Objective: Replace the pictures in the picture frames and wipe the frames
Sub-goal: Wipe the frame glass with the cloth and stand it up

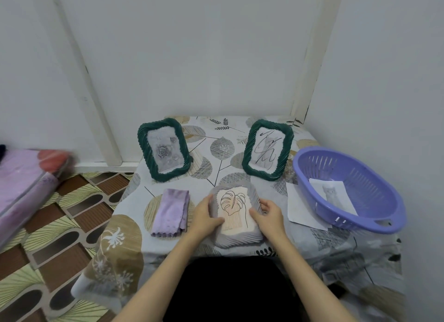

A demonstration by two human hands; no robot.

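A grey ribbed picture frame (236, 236) with a leaf line drawing lies face up at the table's front edge. My left hand (206, 214) grips its left side and my right hand (266, 214) grips its right side, thumbs over the picture. Two dark green frames stand upright behind: the left one (164, 149) shows a rose, the right one (267, 149) shows a black scribble drawing. A folded lilac cloth (171, 212) lies just left of my left hand.
A purple plastic basket (348, 189) at the right holds a loose picture (332, 194); a white sheet (301, 207) lies partly under it. The table (216, 139) wears a leaf-print cover and stands in a wall corner. A pink bundle (26, 184) sits far left.
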